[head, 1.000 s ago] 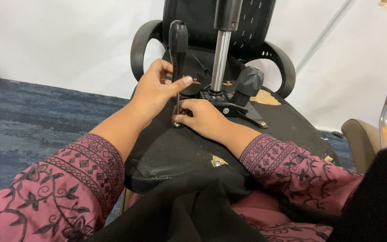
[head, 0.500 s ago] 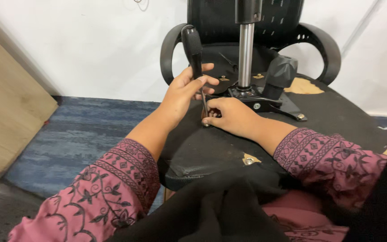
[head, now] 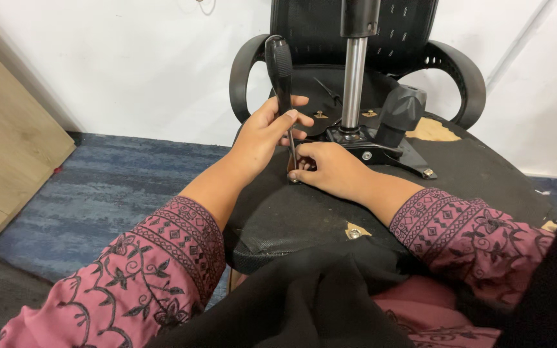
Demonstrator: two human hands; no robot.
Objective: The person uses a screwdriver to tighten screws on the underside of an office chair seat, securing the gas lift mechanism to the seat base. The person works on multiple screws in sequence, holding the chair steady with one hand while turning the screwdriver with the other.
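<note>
Left hand [head: 262, 132] wrapped around the black-handled screwdriver [head: 282, 77], held upright, tip down on the upturned black office-chair seat underside [head: 291, 212]. Right hand [head: 330, 169] just right of the shaft, fingertips pinched at the tip; contents hidden. Chrome gas-lift column [head: 354, 84] just behind.

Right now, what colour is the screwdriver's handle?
Black, seen in the head view: the screwdriver stands upright, held by the left hand.
</note>
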